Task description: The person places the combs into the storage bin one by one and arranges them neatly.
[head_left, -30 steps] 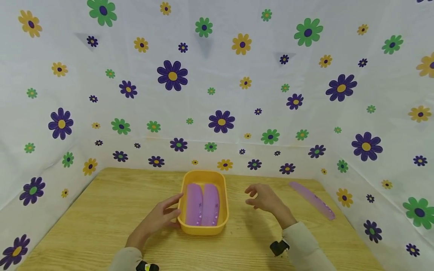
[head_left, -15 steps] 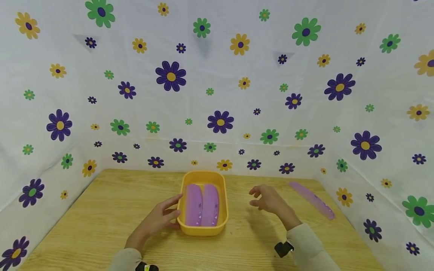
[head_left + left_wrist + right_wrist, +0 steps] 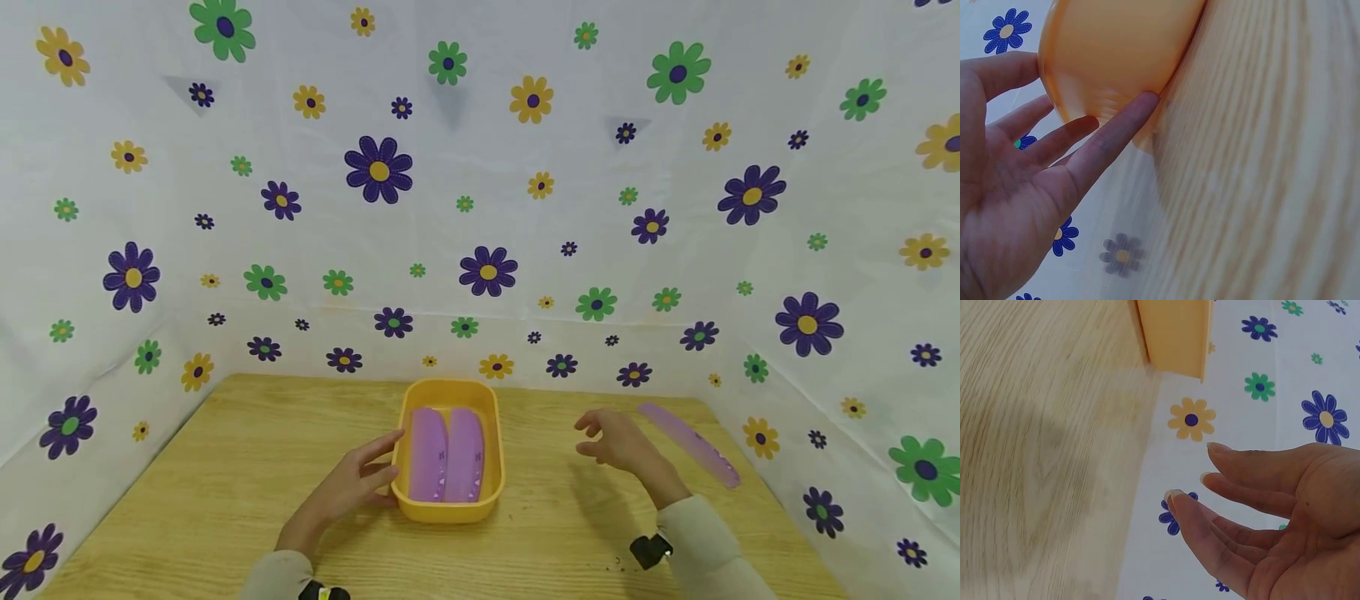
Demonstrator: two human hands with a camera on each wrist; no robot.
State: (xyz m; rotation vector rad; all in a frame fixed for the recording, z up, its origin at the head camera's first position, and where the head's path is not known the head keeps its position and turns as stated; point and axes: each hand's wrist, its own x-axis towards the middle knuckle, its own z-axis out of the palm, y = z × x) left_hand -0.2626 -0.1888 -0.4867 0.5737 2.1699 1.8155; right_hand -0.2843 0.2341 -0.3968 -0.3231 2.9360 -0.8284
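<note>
A yellow tray [image 3: 447, 512] stands on the table with two purple combs [image 3: 428, 454] [image 3: 466, 454] lying side by side in it. My left hand [image 3: 347, 482] touches the tray's left side with spread fingers; the left wrist view shows its fingertips against the yellow wall [image 3: 1122, 50]. A third purple comb [image 3: 690, 442] lies slantwise on the table at the right. Between it and the tray is my right hand [image 3: 624, 442], raised above the table, fingers loosely bent and holding nothing. In the right wrist view that hand [image 3: 1279, 519] shows a gap between thumb and fingers.
The wooden table [image 3: 247, 450] is walled in at the back and both sides by a white flowered cloth [image 3: 480, 217]. Small dark specks [image 3: 617, 565] lie on the wood near the right wrist's black strap [image 3: 651, 551].
My right hand has moved to the right, away from the tray and closer to the third comb. The left hand, the tray and the combs stay where they were.
</note>
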